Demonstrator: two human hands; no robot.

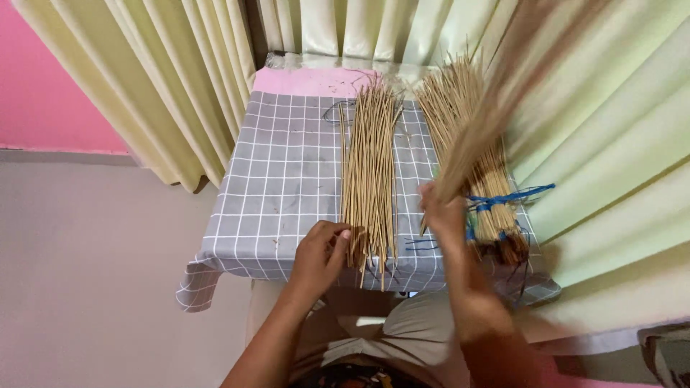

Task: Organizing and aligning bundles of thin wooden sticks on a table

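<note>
My left hand (321, 253) rests on the near end of a loose pile of thin tan sticks (370, 172) lying lengthwise on the table, fingers curled on the stick ends. My right hand (444, 214) grips a handful of the same sticks (496, 93), which blur as they swing up and to the right. Beside that hand lies a thicker bundle of sticks (489, 194) tied with blue string (507, 199).
A small table with a grey checked cloth (280, 179) stands against cream curtains (180, 79) at the back and right. Pink wall (43, 79) at the left, pale floor (86, 273) below. A dark loop of string (334, 111) lies at the table's far side.
</note>
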